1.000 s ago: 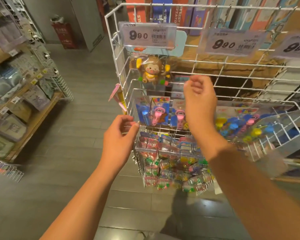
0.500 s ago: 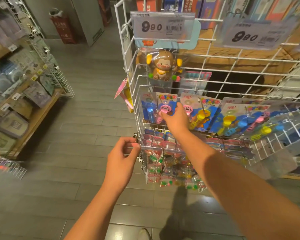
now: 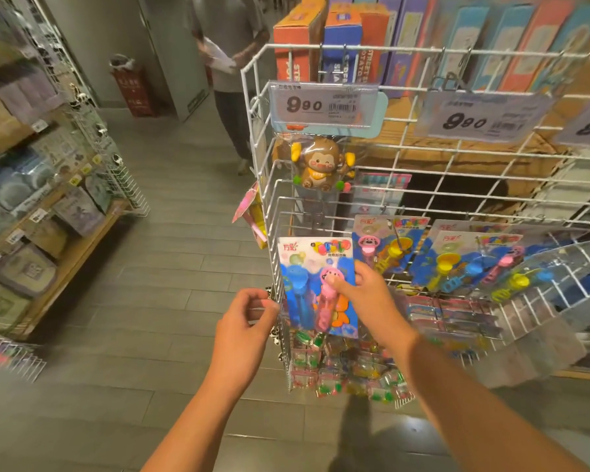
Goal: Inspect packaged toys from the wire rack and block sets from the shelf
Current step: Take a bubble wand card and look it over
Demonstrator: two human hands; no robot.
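We record two bare forearms, sleeveless to the frame edge; left hand (image 3: 244, 321) and right hand (image 3: 372, 294) without rings, watches or gloves.

— What blocks the way around the wire rack (image 3: 266, 185)?

— Its front basket is packed: carded toy packs (image 3: 457, 264) hang side by side, and small packets (image 3: 348, 369) crowd the tier below. The right hand (image 3: 372, 301) grips one toy pack (image 3: 317, 284) at the rack's left corner, with the left hand (image 3: 242, 321) just beside.

— Any open room?

— Left of the rack, bare floor (image 3: 157, 301). Behind the rack's top left, a standing person (image 3: 232, 63) fills the aisle.
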